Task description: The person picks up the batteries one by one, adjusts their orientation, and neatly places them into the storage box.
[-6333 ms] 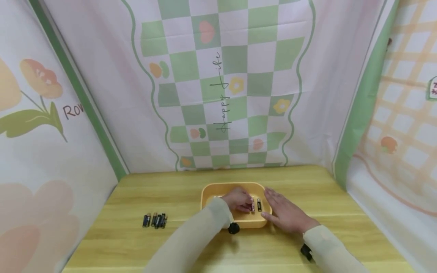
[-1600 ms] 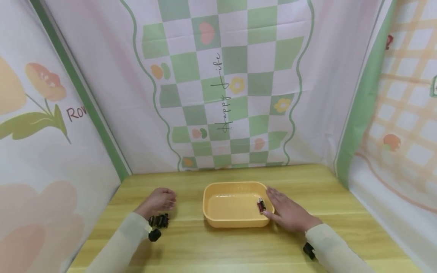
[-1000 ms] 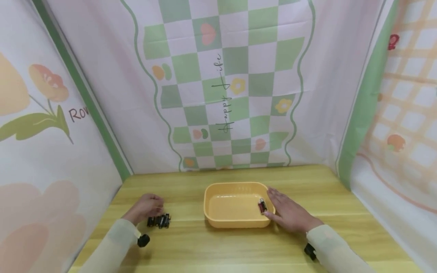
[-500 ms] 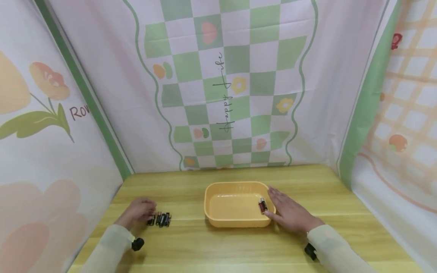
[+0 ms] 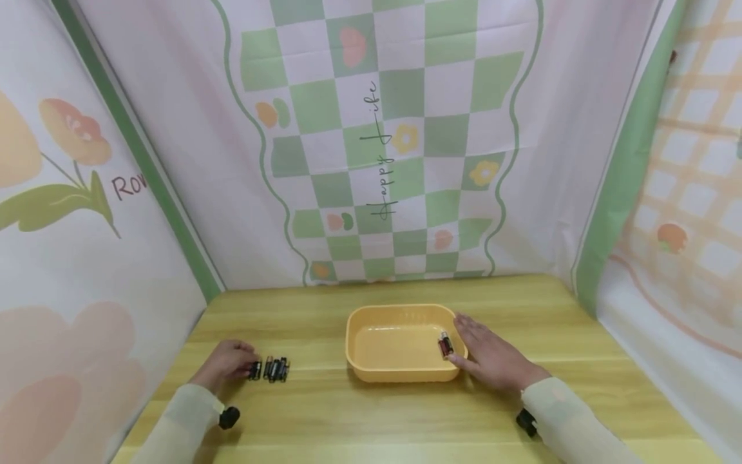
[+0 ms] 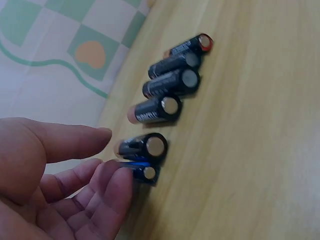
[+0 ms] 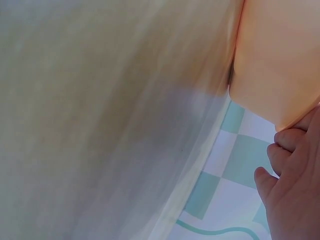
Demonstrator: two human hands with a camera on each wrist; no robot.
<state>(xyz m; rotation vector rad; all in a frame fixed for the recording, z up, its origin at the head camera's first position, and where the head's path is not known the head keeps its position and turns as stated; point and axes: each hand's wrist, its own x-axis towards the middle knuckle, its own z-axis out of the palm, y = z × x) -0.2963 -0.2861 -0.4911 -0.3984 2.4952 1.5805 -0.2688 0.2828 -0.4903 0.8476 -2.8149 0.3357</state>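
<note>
A row of several dark AA-style batteries (image 5: 275, 370) lies on the table at the left. My left hand (image 5: 223, 365) is at the row's left end. In the left wrist view its fingertips overlap a slim blue battery (image 6: 146, 172), and its thumb stands apart, near a thicker black battery (image 6: 142, 148). To the right sits a yellow plastic box (image 5: 400, 375), with two batteries (image 5: 445, 346), one of them red, lying in its right end. My right hand (image 5: 493, 354) rests against the box's right side, fingers straight, thumb at the rim.
A wooden-look table (image 5: 324, 419) carries everything. Behind it hangs a green-and-white checkered cloth (image 5: 394, 193), with printed cloth walls at left and right. The box stands between the battery row and my right hand.
My left hand was inside the box earliest on, then appeared over the battery row, and has since shifted left and lower to the row's left end. The right hand keeps its place.
</note>
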